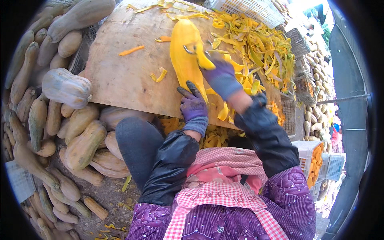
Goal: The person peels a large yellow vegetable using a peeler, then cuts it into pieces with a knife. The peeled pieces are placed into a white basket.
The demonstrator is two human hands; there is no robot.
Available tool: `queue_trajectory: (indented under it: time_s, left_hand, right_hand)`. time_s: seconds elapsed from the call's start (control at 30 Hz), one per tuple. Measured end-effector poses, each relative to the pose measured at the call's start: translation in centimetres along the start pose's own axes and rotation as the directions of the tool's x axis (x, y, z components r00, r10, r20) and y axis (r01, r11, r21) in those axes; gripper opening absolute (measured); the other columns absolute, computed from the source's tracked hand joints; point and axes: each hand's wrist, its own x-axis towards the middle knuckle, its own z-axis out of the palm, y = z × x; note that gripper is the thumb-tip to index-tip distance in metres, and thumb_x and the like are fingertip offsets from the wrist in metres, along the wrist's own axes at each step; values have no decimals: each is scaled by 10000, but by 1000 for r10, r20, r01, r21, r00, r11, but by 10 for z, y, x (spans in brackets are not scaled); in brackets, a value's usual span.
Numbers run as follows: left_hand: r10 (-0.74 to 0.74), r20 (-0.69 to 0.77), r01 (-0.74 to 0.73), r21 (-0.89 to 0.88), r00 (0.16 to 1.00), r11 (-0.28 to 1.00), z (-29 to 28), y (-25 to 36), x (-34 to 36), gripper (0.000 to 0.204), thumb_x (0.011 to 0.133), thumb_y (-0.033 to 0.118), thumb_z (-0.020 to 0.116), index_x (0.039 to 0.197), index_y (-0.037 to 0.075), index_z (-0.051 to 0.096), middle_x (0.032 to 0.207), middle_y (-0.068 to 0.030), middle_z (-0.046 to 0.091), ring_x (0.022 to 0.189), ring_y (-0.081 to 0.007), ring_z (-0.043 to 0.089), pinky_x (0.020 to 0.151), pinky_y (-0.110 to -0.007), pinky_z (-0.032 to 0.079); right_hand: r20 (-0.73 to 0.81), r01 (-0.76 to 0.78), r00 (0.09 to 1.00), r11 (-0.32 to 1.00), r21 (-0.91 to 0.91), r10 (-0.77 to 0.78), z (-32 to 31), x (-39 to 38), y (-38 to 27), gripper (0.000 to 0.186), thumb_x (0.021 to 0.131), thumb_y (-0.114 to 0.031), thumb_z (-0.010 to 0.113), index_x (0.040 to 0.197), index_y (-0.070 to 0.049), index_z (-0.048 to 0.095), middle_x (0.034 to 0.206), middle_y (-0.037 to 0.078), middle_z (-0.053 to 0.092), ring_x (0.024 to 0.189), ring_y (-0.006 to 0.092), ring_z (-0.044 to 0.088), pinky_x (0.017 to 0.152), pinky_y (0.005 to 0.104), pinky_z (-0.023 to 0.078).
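A long, bright yellow, peeled squash (pixel 182 48) lies lengthwise on a plywood board (pixel 124 80). My left hand (pixel 192 102), in a purple glove, grips the lower end of the squash. My right hand (pixel 220 80), in a purple glove, is closed on a peeler (pixel 192 50) at the squash's right side; its curved metal part shows, the rest is blurred and partly hidden. A strip of yellow peel hangs at the blade. Loose yellow peels (pixel 256 44) are heaped to the right, with a few strips scattered left of the squash.
Tan unpeeled squashes (pixel 80 140) are piled at the left, one pale squash (pixel 64 86) at the board's corner. Plastic crates (pixel 244 10) stand behind and along the right, some holding orange pieces (pixel 314 164). More squashes (pixel 316 72) are heaped beyond. A dark sheet hangs at the far right.
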Motion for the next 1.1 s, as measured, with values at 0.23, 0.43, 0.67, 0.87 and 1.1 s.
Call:
queue_trajectory:
  time_s: [0.23,0.43,0.67,0.87,1.1]
  left_hand:
    - [-109,133,152,-377,985,914,17,2,9,736,958,198,521,1570,-8,167,1460,-444,353,830,-310,640,593,-425,551]
    - [34,-18,-36,-83,999,996,13,4,0,694,980,184,483,1608,209,190,1441,-478,337,791,-324,637,579,-430,538]
    - [68,-6,-68,-84,998,994,1,7,1,703,981,189,502,1603,319,202,1448,-496,299,763,-329,633,557,-460,531]
    - [101,-27,-101,-12,995,995,12,21,-1,629,980,226,469,1569,353,288,1428,-495,332,724,-317,617,491,-467,481]
    - [138,-111,-140,-17,984,990,19,28,-7,501,1003,292,462,1503,274,429,1431,-464,368,743,-350,613,487,-486,466]
  right_hand:
    - [207,104,976,973,-205,-61,0,-36,-50,340,1013,-291,461,1323,-206,573,1079,162,711,943,352,709,786,468,576]
    - [378,-52,917,900,433,-129,-42,-12,14,415,996,-357,503,1386,-223,551,1130,191,699,1043,350,681,873,440,544]
    - [-63,119,986,915,-385,-155,3,168,-37,301,947,-216,521,1117,-83,730,1073,189,723,940,350,711,788,465,564]
    - [128,21,991,862,-506,51,70,143,-44,238,936,-152,552,1016,-93,768,1032,168,741,897,325,725,735,441,578]
    - [140,-104,975,912,-396,172,45,36,-43,359,953,-220,550,1274,-70,607,1130,216,687,938,336,716,762,481,591]
